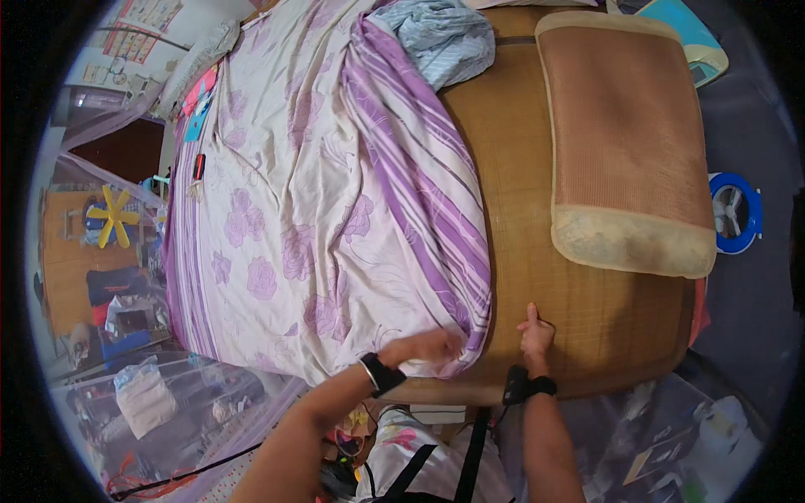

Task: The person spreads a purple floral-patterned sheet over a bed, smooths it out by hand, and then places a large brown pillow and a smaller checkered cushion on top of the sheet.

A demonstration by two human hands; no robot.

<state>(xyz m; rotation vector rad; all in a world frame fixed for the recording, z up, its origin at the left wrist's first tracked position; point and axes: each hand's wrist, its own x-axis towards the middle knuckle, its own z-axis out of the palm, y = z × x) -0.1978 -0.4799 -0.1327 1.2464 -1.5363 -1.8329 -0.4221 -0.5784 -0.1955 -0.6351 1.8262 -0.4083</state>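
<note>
A white bed sheet with purple flowers and a purple striped border [298, 251] covers the left part of the bed, wrinkled along its length. My left hand [432, 345] is closed at the sheet's near right corner, gripping the striped edge; its fingertips are partly blurred. To the right of that corner, my right hand [537, 334] rests over the brown sleeping mat [520, 210]. One digit points forward while the other fingers are curled, with nothing in them. Black bands circle both wrists.
On the mat's right side lies a brown pillow with beige ends [629, 134]. Crumpled light-blue cloth [440, 42] sits at the far end. A blue-rimmed fan [736, 214] stands beyond the right edge. Sheer netting [243, 411] hangs along the near left, beside a yellow fan [113, 216].
</note>
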